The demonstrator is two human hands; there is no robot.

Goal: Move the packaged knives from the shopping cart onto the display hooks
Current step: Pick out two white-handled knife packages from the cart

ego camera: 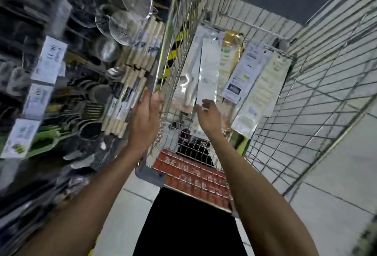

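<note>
- reaching into the silver wire shopping cart (306, 102), my right hand (210, 117) pinches the bottom edge of a long white-and-clear knife packet (209, 72), which is not yet lifted out.
- my left hand (145, 115) is flat and empty beside the cart wall.
- several more long flat packets (263, 88) lean inside the cart, so i judge most hanging remains.

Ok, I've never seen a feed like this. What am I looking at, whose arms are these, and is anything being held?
It is a single picture from a camera worn on a person's head, looking down, so the two arms are that person's own. There is no machine. The right hand pinches the lower end of a white packaged knife inside the wire shopping cart. More flat packages lean at the cart's far end. The left hand is open and flat by the cart's left wall and holds nothing. Beside it is the blurred display rack of hanging utensils.
</note>
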